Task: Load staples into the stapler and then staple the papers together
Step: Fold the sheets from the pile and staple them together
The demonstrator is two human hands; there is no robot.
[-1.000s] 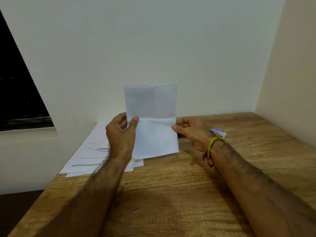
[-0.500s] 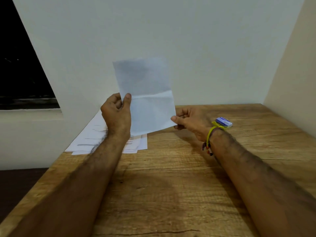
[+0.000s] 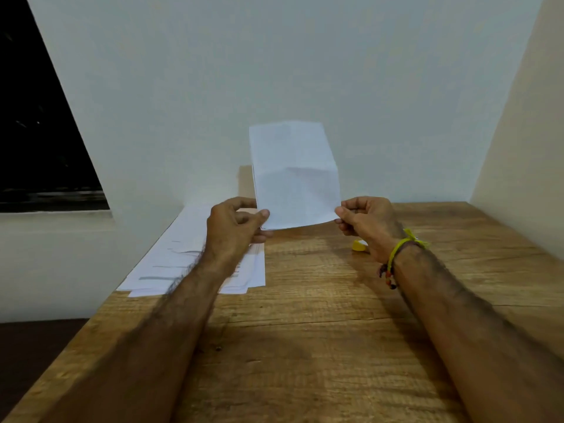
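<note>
A small sheaf of white papers [image 3: 294, 175] stands upright in the air above the wooden table [image 3: 320, 331], creased across its middle. My left hand [image 3: 235, 230] pinches its lower left corner between thumb and fingers. My right hand [image 3: 366, 224] pinches the lower right corner. Behind my right wrist a bit of a yellow stapler [image 3: 358, 245] shows on the table; the rest is hidden by the hand. A spread stack of white sheets [image 3: 183, 257] lies flat on the table under my left forearm.
White walls close the table at the back and right. A dark window opening [image 3: 39, 132] is on the left wall. The table's left edge drops to a dark floor [image 3: 36, 346].
The held papers moved to the right, and both hands slid down to their bottom corners. My right hand now covers most of the stapler and the blue box beside it.
</note>
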